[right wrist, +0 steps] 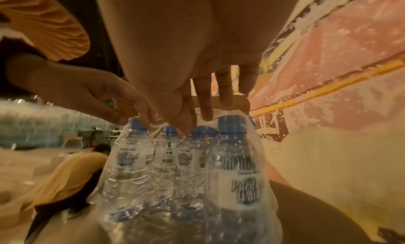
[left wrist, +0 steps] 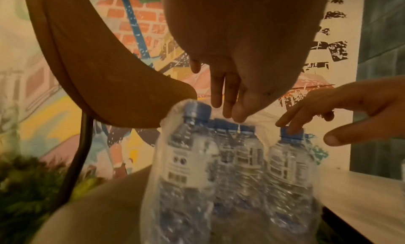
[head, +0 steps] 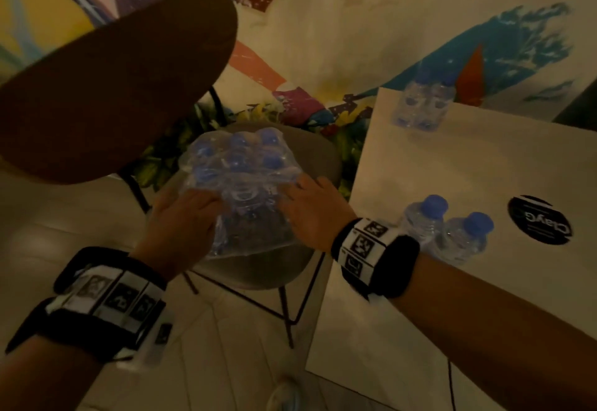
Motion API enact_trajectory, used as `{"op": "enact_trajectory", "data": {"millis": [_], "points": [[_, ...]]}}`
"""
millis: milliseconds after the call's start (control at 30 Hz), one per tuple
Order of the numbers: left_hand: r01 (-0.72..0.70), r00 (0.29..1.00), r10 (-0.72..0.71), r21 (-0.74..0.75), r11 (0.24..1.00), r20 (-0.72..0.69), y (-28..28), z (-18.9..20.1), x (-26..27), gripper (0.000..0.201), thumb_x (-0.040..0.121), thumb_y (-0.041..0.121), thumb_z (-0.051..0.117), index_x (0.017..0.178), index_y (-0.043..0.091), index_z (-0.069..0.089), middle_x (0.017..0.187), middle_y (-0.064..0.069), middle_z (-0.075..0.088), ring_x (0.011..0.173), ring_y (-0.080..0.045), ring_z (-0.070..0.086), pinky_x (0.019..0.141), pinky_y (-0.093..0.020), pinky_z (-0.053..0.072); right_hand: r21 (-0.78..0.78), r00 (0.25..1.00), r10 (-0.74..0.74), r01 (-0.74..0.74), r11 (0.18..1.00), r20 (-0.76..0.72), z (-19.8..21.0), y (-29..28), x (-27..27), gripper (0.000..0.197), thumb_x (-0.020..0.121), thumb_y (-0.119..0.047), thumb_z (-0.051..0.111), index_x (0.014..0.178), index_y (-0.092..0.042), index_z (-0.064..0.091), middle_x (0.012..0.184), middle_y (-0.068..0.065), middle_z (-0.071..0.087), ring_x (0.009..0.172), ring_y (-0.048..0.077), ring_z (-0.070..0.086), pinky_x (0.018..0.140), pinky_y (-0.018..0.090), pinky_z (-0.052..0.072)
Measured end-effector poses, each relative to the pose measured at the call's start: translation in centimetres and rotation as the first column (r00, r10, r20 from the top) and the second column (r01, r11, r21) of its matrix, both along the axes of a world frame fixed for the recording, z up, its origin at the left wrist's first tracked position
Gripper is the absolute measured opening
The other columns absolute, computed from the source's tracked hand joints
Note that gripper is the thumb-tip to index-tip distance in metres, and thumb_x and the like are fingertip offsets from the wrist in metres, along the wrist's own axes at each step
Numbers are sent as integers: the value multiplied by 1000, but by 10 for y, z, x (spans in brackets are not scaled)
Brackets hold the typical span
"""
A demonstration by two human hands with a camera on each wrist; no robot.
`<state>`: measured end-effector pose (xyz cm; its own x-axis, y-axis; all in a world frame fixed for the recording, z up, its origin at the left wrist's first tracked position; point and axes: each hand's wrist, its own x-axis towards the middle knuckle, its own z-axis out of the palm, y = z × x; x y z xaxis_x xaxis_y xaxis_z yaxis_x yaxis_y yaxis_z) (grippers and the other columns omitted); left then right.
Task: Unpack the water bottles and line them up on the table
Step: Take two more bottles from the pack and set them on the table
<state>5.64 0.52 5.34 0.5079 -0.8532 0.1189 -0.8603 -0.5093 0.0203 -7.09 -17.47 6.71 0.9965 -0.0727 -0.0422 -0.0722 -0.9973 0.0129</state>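
Pack (head: 240,184) on chair (head: 319,158), left of table (head: 452,168). Left hand (head: 181,216) and right hand (head: 310,213) on top, fingers pinching wrap. Bottle count blurred. Four bottles (head: 445,229) on table.

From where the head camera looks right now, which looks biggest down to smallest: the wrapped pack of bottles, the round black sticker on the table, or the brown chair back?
1. The brown chair back, by far the largest.
2. The wrapped pack of bottles on the chair seat.
3. The round black sticker, smallest.

The chair back sits nearer the camera, which may exaggerate its lead.
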Motion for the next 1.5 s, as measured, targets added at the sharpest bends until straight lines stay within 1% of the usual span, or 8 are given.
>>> {"op": "enact_trajectory", "data": {"millis": [200, 400, 633, 867, 967, 1200, 1300, 1500], "points": [[-21, 997, 0, 288, 957, 76, 4, 1, 22, 51, 86, 14, 53, 134, 21, 39, 145, -1, 41, 132, -23, 37, 101, -48, 30, -109, 991, -81, 70, 992, -102, 7, -11, 21, 39, 95, -20, 43, 133, -17, 41, 146, 9, 35, 128, 35, 33, 99, 47, 38], [108, 986, -143, 315, 943, 88, 7, 1, 32, 27, 66, 0, 76, 87, 14, 68, 85, -9, 69, 74, -29, 61, 61, -41, 55, -15, 986, -154, 153, 988, -57, -4, -12, 8, 32, 95, -15, 43, 127, -10, 48, 140, 13, 37, 116, 37, 41, 89, 46, 48], [201, 980, -194, 214, 956, -53, 11, 3, 5, 12, 72, 12, 66, 84, 14, 68, 83, -9, 71, 71, -29, 66, 55, -36, 58, 267, 973, -230, 223, 938, -5, -17, -13, -34, 34, 89, -4, 56, 122, -3, 51, 131, 18, 44, 114, 36, 47, 96, 44, 51], [389, 884, -361, 40, 920, -296, -45, 24, -60, 25, 70, 38, 45, 75, 24, 65, 69, 4, 68, 60, -8, 59, 58, -3, 27, 554, 882, -463, 343, 758, 87, 1, -15, -127, 17, 86, -1, 54, 100, -1, 64, 101, 20, 60, 93, 35, 56, 82, 37, 44], [548, 756, -509, -27, 836, -411, -83, 25, -102, 19, 76, 39, 48, 88, 30, 61, 80, 3, 69, 72, -10, 59, 63, -12, 39, 548, 840, -542, 451, 704, 5, 16, -27, -183, 22, 87, -4, 54, 106, -5, 64, 108, 16, 63, 102, 30, 56, 82, 27, 37], [651, 574, -661, -221, 726, -483, -187, 41, -211, 25, 82, 18, 59, 99, 1, 66, 98, -20, 70, 88, -22, 59, 75, -33, 46, 372, 689, -722, 687, 625, -60, 41, -81, -277, 25, 85, -2, 56, 108, -4, 66, 110, 19, 65, 103, 34, 59, 89, 39, 45], [673, 633, -609, -50, 738, -478, -233, 38, -241, 33, 88, 24, 58, 118, 11, 58, 120, -11, 62, 110, -26, 55, 91, -35, 42, 349, 621, -783, 741, 574, -32, 42, -107, -296, 25, 86, -4, 56, 110, -5, 66, 116, 18, 65, 108, 32, 58, 92, 37, 45], [714, 676, -665, 59, 698, -318, -287, 33, -273, 27, 88, 14, 53, 111, 2, 59, 112, -19, 65, 103, -34, 58, 89, -43, 48, 335, 575, -816, 780, 528, -54, 33, -146, -297, 29, 86, -4, 58, 114, -4, 64, 125, 18, 61, 115, 33, 56, 96, 38, 45]]}}
